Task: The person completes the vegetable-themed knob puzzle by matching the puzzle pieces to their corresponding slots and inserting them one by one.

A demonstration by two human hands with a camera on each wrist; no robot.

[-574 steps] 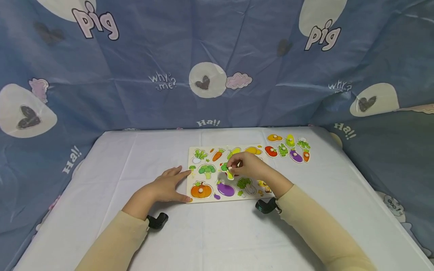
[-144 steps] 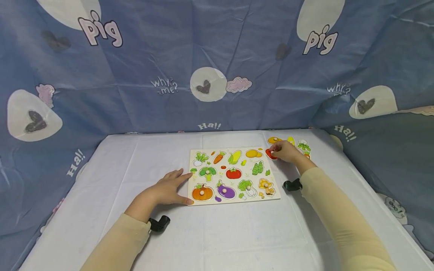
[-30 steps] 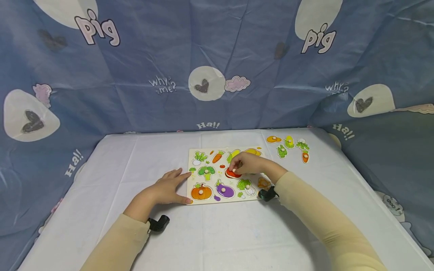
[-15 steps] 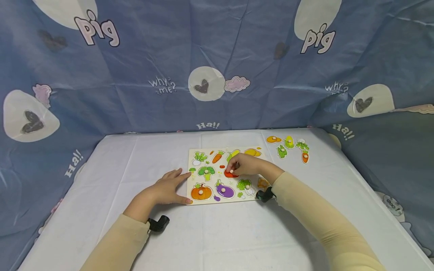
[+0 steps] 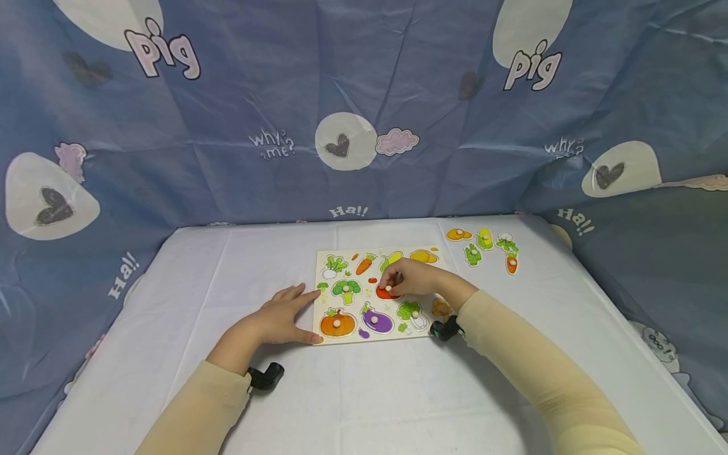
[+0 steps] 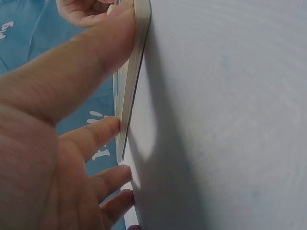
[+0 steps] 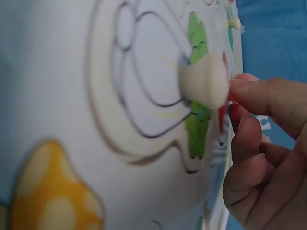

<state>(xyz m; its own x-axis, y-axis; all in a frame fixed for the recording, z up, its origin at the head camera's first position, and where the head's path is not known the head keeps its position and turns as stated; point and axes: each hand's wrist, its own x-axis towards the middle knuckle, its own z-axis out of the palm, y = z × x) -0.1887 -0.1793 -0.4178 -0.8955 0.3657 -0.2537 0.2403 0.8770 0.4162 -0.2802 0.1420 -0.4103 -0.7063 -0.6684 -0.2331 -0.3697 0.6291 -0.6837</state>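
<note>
A wooden vegetable puzzle board (image 5: 352, 340) lies on the white table in the head view. My right hand (image 5: 416, 277) pinches the small knob of the red tomato puzzle piece (image 5: 383, 293), which lies over its place in the middle row. In the right wrist view the fingers (image 7: 247, 136) are partly hidden behind the cabbage piece's knob (image 7: 206, 81). My left hand (image 5: 281, 316) is spread at the board's left side, its thumb on the near corner and its index fingertip at the edge. Pumpkin (image 5: 337, 323), eggplant (image 5: 378, 321) and broccoli (image 5: 346, 289) pieces sit in the board.
Loose knobbed pieces lie on the table beyond the board's right side: a potato (image 5: 458, 234), corn (image 5: 485, 239), a green leafy piece (image 5: 473, 254), a white radish (image 5: 506, 242) and a carrot (image 5: 512, 263). Patterned blue cloth (image 5: 364, 189) hangs behind and beside the table.
Earlier my right hand picked up the tomato piece from the loose group and carried it left to the board. In the last second it shifted slightly left and settled flatter. My left hand stayed put.
</note>
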